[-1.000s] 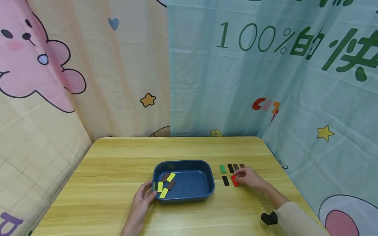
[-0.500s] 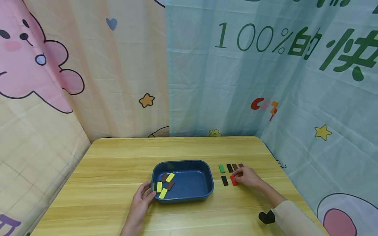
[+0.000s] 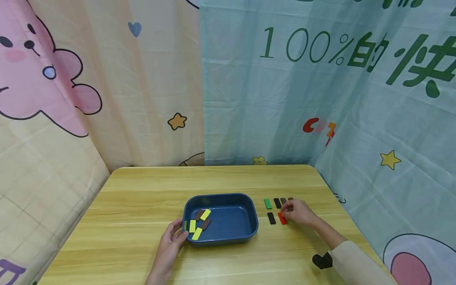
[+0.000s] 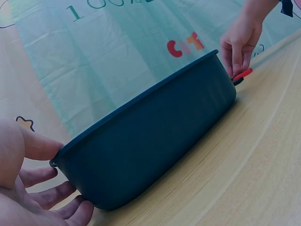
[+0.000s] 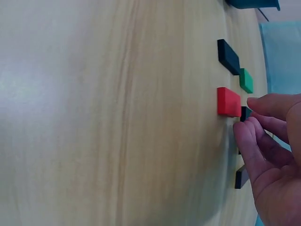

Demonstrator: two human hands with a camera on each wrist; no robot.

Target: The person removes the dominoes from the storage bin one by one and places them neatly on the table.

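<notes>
My left hand [image 3: 170,243] grips the left end of a blue plastic tub [image 3: 233,240], thumb at the rim and fingers along the outer wall. Inside lie yellow blocks [image 3: 192,226] and brown blocks [image 3: 206,224], flat like dominoes, and a green one near the left wall. My right hand [image 3: 298,213] is at a red block [image 3: 282,219] lying flat on the table. In the right wrist view, a gap shows between thumb and fingers, right beside the far end of the red block [image 5: 229,102].
Left of the red block lies a black block [image 3: 271,218]. Behind it are a green block [image 3: 268,204], another black block [image 3: 277,203] and brown blocks [image 3: 283,200], partly hidden by the right hand. A black heart-shaped thing [image 3: 322,261] shows beside the right sleeve. Printed curtains surround the wooden table [image 3: 149,186].
The head view has shifted very slightly. Both hands, the tub and the blocks stay in place.
</notes>
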